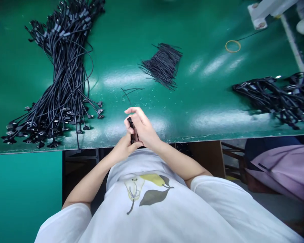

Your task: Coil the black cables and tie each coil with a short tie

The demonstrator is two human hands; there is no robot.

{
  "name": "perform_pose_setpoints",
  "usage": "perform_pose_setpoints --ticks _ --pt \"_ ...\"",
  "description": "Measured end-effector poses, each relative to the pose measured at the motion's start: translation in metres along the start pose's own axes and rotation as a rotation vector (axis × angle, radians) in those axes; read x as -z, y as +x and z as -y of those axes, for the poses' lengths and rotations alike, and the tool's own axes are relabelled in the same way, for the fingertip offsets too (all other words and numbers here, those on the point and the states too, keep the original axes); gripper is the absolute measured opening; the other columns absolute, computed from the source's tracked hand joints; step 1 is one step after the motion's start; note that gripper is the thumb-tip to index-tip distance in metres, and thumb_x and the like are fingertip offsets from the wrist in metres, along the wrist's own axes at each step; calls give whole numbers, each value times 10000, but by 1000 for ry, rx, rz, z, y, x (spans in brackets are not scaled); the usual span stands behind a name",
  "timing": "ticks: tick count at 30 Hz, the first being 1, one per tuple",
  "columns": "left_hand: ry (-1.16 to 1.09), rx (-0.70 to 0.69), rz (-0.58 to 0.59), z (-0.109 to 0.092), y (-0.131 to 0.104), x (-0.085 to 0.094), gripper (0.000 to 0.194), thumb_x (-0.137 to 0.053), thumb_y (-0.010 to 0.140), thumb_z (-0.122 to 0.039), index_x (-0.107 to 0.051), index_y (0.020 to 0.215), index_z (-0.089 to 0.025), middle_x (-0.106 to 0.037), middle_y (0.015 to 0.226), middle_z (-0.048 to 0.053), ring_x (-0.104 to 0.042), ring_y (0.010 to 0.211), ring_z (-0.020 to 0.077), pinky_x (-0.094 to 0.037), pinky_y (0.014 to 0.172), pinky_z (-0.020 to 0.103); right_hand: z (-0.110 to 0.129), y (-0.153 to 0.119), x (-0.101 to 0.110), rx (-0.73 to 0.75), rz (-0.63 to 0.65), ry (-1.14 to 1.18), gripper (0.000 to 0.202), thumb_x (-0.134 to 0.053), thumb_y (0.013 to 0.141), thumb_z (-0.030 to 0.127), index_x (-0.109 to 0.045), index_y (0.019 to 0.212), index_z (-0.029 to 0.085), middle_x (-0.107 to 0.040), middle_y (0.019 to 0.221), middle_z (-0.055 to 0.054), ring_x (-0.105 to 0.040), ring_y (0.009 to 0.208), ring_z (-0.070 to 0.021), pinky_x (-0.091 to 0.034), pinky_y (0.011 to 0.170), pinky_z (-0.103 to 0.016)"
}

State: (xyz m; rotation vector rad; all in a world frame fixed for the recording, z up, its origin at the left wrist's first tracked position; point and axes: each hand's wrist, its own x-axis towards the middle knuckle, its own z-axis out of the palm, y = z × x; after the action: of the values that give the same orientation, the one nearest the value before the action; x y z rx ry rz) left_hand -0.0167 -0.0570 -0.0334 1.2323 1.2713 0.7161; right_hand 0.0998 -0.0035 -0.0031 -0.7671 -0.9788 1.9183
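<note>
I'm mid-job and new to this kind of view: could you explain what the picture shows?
No robot here: the work is done bare-handed, and the one picture comes from a head-worn camera looking forward and down. The left hand and right hand hold a small black item, mostly hidden, at the near edge of a green table. A large heap of black cables lies at left, a pile of thin dark strips in the middle, and folded black cables at right.

Left fingers (pixel 135 145), right fingers (pixel 140 114) around black item (pixel 130 120).
</note>
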Motion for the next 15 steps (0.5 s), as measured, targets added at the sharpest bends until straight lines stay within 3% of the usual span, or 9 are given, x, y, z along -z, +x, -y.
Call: perform_pose_setpoints --ticks 3,6,10,12,15 --pt "-90 -5 165 -1 1 2 379 -678 814 -499 -674 964 -151 -691 974 102 -620 970 283 -479 893 412 2 5 4 -36 65 42 455 -466 906 647 -541 897 198 -357 554 83 -253 441 -43 -205 401 -173" --pt "-233 -12 168 -1 1 -1 475 -598 836 -617 -668 901 -151 -683 934 92 -619 950 243 -465 921 381 4 13 7 -106 17 122 524 -464 863 719 -493 813 198 -311 518 102 -170 405 -27 -138 374 -164" --pt "-642 156 207 -2 0 -13 608 -486 818 -740 -598 801 -143 -553 684 18 -572 600 151 -475 598 290 9 20 8 -175 -15 158 538 -478 849 729 -466 801 193 -312 511 112 -154 395 -13 -120 359 -144" --pt "-805 250 201 -5 0 -18 609 -529 795 -739 -595 809 -134 -504 643 -5 -531 529 127 -426 511 256 11 22 10 -193 -7 173 521 -487 861 707 -464 805 190 -315 514 113 -157 395 -10 -120 355 -137" --pt "-944 332 172 -11 1 -22 467 -682 799 -576 -615 811 -114 -548 700 25 -593 648 151 -480 608 258 12 22 15 -215 4 178 481 -499 883 665 -461 818 189 -313 523 115 -161 394 -6 -123 355 -125"
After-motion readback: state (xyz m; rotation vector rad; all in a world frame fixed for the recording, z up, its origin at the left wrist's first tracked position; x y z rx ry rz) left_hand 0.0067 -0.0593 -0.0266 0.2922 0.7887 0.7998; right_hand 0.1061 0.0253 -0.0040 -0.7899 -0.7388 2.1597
